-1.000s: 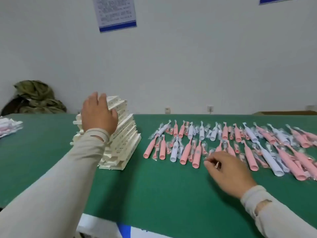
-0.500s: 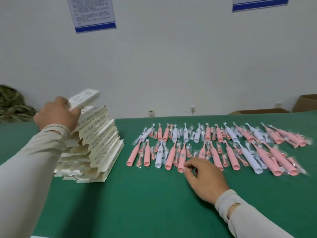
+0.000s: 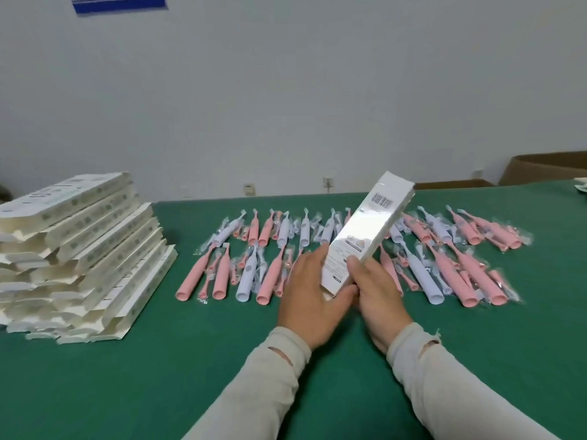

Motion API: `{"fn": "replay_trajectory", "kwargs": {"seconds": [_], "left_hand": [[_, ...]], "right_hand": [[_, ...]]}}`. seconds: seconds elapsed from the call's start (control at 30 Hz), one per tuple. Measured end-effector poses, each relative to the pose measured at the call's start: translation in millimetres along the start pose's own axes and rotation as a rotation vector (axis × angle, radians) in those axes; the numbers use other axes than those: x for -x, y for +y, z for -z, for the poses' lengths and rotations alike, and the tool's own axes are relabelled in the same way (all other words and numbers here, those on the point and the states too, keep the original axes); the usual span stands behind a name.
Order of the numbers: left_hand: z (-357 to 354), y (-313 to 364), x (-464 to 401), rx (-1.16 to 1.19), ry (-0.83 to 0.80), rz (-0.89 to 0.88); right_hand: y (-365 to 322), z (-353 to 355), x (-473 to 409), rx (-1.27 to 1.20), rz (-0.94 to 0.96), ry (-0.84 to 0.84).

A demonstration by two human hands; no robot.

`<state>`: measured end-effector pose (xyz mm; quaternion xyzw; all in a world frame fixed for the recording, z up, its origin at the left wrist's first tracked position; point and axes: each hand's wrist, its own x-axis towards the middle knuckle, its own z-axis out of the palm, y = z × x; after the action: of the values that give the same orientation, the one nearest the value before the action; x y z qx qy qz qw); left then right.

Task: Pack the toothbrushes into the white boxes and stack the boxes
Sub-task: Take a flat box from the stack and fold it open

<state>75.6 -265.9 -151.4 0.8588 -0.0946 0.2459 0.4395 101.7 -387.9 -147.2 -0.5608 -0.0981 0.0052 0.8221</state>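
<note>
Fresh off the stack [image 3: 79, 249], a white box [image 3: 365, 236] is pinched by both hands' grip, left hand [image 3: 313, 296] and right hand [image 3: 378, 293], toothbrushes [image 3: 254, 265] beyond, ready for opening.

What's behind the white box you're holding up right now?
Behind the white box, held by both hands, lie the rows of pink and white toothbrushes on the green table. The ones directly behind it are covered.

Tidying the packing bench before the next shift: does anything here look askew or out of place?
The pile of flat white boxes at the table's left leans: its layers are fanned out and slid sideways, not squared. The toothbrushes lie in two loose rows. Nothing looks spilled or damaged.
</note>
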Motion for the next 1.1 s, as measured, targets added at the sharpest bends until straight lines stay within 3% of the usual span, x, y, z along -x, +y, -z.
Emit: {"fn": "replay_trajectory", "kwargs": {"seconds": [0.07,0.17,0.23,0.3,0.37,0.43,0.5,0.6,0.73,1.1], "left_hand": [[-2.2,-5.7,-0.7,0.193,-0.031,0.028],[5.8,-8.5,-12.0,0.815,0.094,0.358],[8.6,-11.9,-16.0,1.107,-0.021,0.545],[7.4,-10.4,-13.6,1.219,-0.182,0.585],[4.8,-10.6,-11.5,1.283,-0.192,0.603],[5.4,-12.9,-15.0,1.349,-0.081,0.607],[11.8,-15.4,-21.3,1.359,0.05,0.621],[20.7,-22.5,-26.8,1.371,0.179,0.637],[19.9,-27.0,-26.6,1.422,0.28,0.671],[-9.8,-17.0,-11.3,1.472,0.08,0.695]], "right_hand": [[3.8,7.4,-5.4,-0.102,-0.055,0.031],[2.4,15.4,-7.8,-0.274,-0.237,-0.056],[2.2,11.5,-0.7,-0.305,-0.369,-0.159],[4.3,4.6,8.1,-0.283,-0.456,-0.253],[4.3,0.6,14.3,-0.242,-0.492,-0.325],[3.8,-0.8,16.6,-0.044,-0.447,-0.308],[3.7,-2.3,17.9,0.26,-0.252,-0.211],[0.0,-3.2,23.1,0.373,0.089,-0.131],[5.8,-1.6,28.2,0.48,0.147,-0.249],[21.6,-4.3,24.8,0.482,0.2,-0.041]]}}
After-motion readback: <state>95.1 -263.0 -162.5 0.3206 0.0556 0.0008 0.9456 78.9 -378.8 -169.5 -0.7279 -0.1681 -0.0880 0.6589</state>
